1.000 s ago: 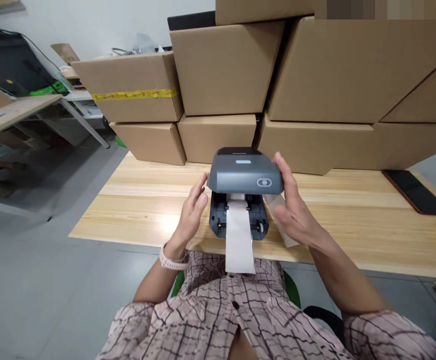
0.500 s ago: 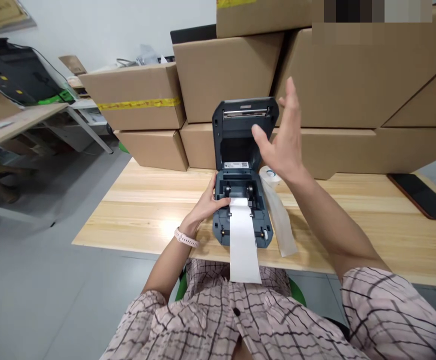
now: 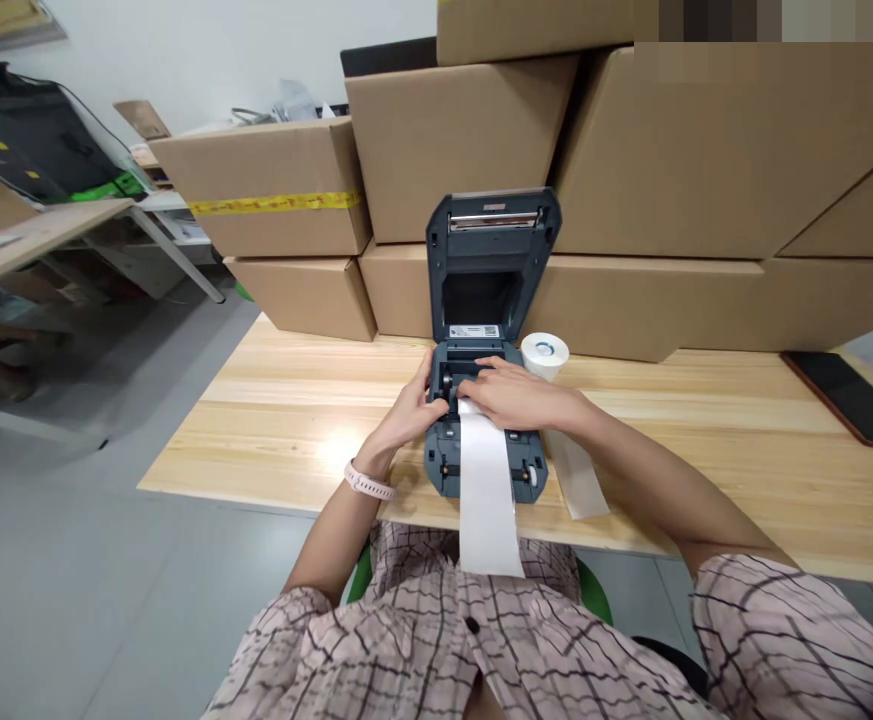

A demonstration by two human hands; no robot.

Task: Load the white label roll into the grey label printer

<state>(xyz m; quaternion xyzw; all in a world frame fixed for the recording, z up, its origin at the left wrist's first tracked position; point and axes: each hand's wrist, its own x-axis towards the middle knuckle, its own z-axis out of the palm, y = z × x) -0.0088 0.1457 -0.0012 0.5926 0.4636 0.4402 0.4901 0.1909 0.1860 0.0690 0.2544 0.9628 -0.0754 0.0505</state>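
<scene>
A dark label printer [image 3: 488, 465] stands on the table with its lid [image 3: 537, 265] raised. From its roll bay a white label strip [image 3: 485, 490] runs over the front toward my lap. My left hand [image 3: 406, 410] grips the printer's left side, thumb over the rim and fingers along the outside. With fingers bent, my right hand [image 3: 522, 395] reaches into the bay and holds the upper end of the strip. That hand covers the right roll holder; the left roll holder [image 3: 447, 382] shows.
A white label roll [image 3: 545, 350] stands right of the printer, a loose pale strip [image 3: 580, 480] hanging toward the table's front edge. Cardboard boxes [image 3: 458, 140] are stacked behind. A dark phone-like slab [image 3: 852, 395] lies on the wooden table [image 3: 241, 430] at right.
My right hand has come down from beside the raised lid into the printer's bay, onto the label strip. My left hand stays at the printer's left side.
</scene>
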